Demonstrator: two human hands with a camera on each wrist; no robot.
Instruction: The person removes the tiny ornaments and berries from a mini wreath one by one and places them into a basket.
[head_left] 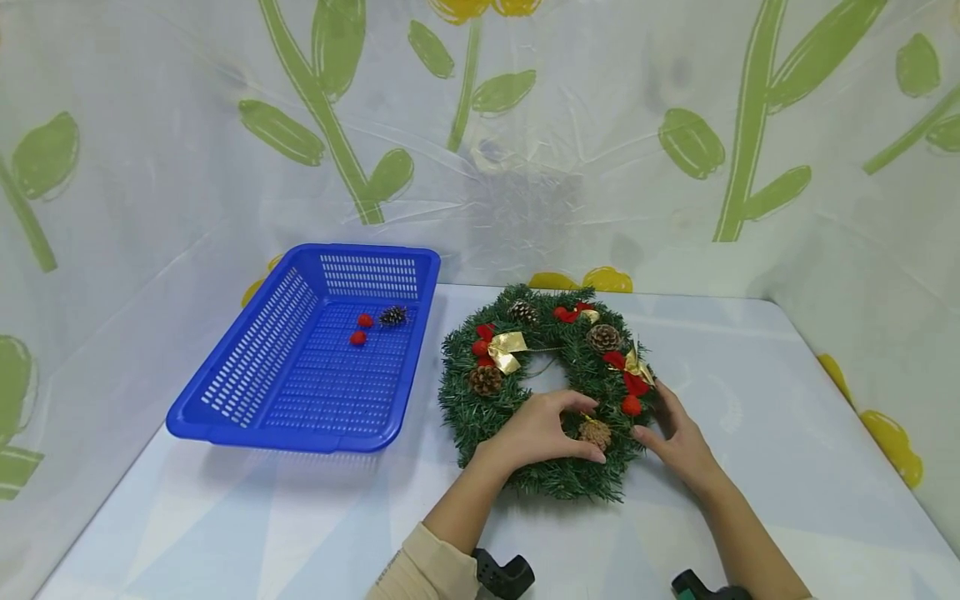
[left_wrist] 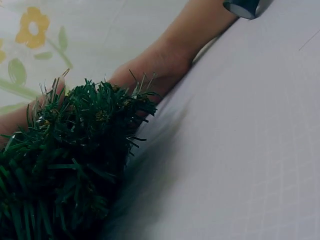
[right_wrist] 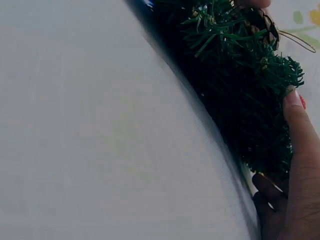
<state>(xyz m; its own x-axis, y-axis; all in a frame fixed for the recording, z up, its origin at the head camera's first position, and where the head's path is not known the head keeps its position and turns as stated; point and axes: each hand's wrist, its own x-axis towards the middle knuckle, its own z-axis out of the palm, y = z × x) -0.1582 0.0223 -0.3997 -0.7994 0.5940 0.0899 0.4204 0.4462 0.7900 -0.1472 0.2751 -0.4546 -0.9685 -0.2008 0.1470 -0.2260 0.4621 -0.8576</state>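
A green wreath (head_left: 465, 421) trimmed with pine cones, red balls and gold bows lies flat on the table. My left hand (head_left: 536, 429) reaches over its front part, thumb and fingers curved around a light brown pine cone (head_left: 595, 434) with a gold wire loop. In the right wrist view the cone (right_wrist: 270, 27) rests on the wreath's edge beneath a fingertip. At the wreath's right side, my right hand (head_left: 678, 437) grips the rim, thumb near a red ball (head_left: 632, 406). The right thumb (right_wrist: 298, 120) lies against the green needles; its other fingers are partly hidden.
A blue plastic basket (head_left: 300, 442) stands to the left of the wreath. Inside it are two red balls (head_left: 358, 337) and a dark pine cone (head_left: 392, 316). Behind the table (head_left: 750, 350) hangs a sheet (head_left: 570, 183) printed with leaves and flowers.
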